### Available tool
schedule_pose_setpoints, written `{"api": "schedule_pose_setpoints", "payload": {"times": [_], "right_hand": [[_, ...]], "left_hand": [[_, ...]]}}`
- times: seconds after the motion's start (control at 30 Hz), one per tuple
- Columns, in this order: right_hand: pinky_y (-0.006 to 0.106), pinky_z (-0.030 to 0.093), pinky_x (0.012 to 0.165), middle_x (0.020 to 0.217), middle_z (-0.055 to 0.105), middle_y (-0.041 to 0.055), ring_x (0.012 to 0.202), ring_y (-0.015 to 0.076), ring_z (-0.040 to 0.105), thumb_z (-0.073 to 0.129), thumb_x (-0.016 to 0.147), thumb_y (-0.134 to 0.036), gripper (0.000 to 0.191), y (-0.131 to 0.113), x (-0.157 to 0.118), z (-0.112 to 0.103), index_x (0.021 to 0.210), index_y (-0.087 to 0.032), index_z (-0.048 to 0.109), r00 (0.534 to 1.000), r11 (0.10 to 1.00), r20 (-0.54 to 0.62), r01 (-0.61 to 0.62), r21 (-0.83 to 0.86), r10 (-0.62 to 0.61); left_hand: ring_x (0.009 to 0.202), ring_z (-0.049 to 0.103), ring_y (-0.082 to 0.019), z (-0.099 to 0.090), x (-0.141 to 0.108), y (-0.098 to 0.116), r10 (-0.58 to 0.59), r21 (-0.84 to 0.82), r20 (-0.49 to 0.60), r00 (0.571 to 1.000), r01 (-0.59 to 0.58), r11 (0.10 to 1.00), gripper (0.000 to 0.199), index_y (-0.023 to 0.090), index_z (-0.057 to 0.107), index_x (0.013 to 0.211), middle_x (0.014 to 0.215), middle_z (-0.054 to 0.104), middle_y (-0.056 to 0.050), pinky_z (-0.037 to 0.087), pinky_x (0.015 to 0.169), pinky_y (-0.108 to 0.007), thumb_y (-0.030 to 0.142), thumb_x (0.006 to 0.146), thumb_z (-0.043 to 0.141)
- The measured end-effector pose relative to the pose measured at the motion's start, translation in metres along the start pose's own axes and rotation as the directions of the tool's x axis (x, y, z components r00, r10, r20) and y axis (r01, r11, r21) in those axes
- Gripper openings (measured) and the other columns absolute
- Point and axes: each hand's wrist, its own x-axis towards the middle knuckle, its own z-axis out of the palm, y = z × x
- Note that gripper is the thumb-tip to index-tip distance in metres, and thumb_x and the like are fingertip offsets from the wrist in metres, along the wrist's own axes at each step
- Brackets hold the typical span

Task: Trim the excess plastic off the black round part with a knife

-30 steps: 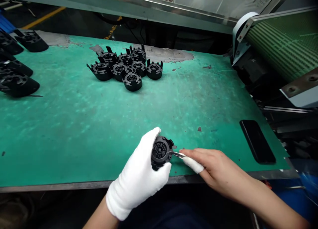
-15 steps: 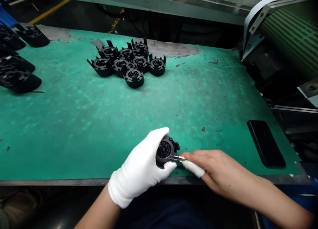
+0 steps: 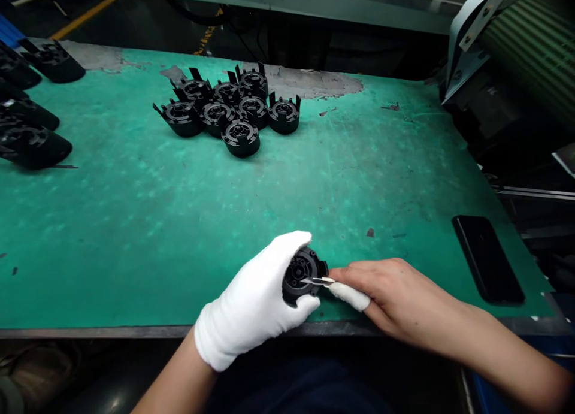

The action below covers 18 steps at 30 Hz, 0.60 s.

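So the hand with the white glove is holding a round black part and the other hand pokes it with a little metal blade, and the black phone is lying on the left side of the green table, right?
Almost. The head view shows the phone on the right side of the green table, not the left. The rest holds: the gloved left hand holds the round black part, and the right hand puts a small metal blade to it.

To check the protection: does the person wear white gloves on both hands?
No, only the left hand wears a white glove; the right hand is bare except for one white fingertip cover.
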Motion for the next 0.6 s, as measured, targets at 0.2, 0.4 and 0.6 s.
{"api": "schedule_pose_setpoints", "payload": {"times": [0.2,0.4,0.6], "right_hand": [[0.030,0.051,0.074,0.104,0.074,0.0009,0.088,0.0220,0.071,0.047,0.091,-0.009,0.043,-0.002,0.001,0.000,0.125,-0.029,0.064,1.000,1.000,0.020,0.020,0.008,-0.021],[0.026,0.050,0.074,0.097,0.076,-0.0002,0.087,0.0199,0.072,0.052,0.099,-0.017,0.025,-0.001,0.017,-0.023,0.110,-0.028,0.071,0.987,0.997,0.137,0.079,0.015,-0.080],[0.026,0.054,0.072,0.092,0.077,-0.0007,0.081,0.0194,0.072,0.056,0.100,-0.025,0.019,0.002,0.005,-0.009,0.100,-0.031,0.074,0.989,0.987,-0.008,0.145,0.067,-0.144]], "left_hand": [[0.134,0.051,-0.018,0.002,-0.001,-0.002,0.009,0.002,-0.006,1.000,-0.009,1.000,0.080,0.027,0.031,0.147,0.144,0.050,-0.003,0.042,0.119,-0.033,0.032,0.079,0.072],[0.136,0.050,-0.020,-0.003,0.002,-0.003,0.022,-0.008,0.025,0.999,-0.022,1.000,0.082,0.027,0.032,0.147,0.147,0.050,-0.005,0.042,0.120,-0.036,0.031,0.077,0.074],[0.134,0.055,-0.028,-0.003,-0.003,0.006,0.027,-0.048,0.010,1.000,-0.027,0.998,0.076,0.025,0.044,0.143,0.143,0.057,-0.008,0.045,0.119,-0.045,0.032,0.073,0.073]]}}
